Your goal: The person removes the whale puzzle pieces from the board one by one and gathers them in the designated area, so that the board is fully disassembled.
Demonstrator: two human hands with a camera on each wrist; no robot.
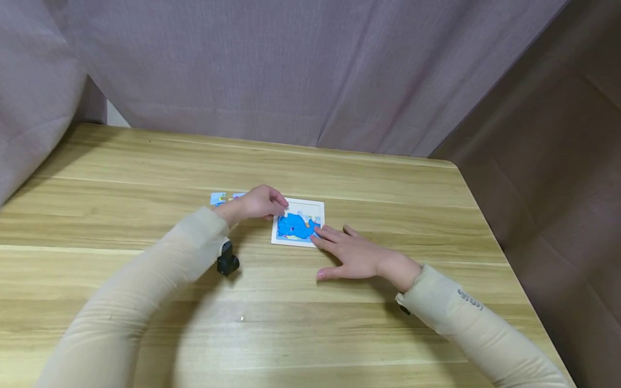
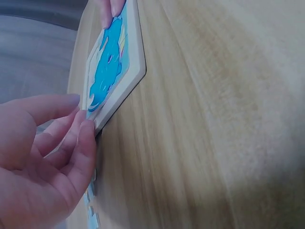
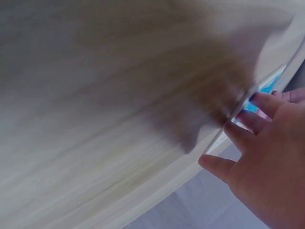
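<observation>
A puzzle board (image 1: 298, 243) with a pale rim lies on the wooden table, showing a blue whale picture (image 1: 293, 226) in its lower part and a whitish area above. At the board's upper left corner is my left hand (image 1: 259, 202), thumb and fingers bent towards each other; whether a piece sits between the fingertips cannot be made out. Its fingers reach the board's edge in the left wrist view. My right hand (image 1: 356, 256) spreads its fingers, and their tips rest on the board's right side. Loose puzzle pieces (image 1: 218, 198) lie left of the board, partly behind the left hand.
The wooden table (image 1: 310, 328) extends around the board. A tiny white speck (image 1: 242, 318) lies on its near part. A grey curtain (image 1: 218, 70) hangs along the far edge, and brown fabric (image 1: 543, 134) hangs to the right. A black device (image 1: 227, 260) sits at the left sleeve.
</observation>
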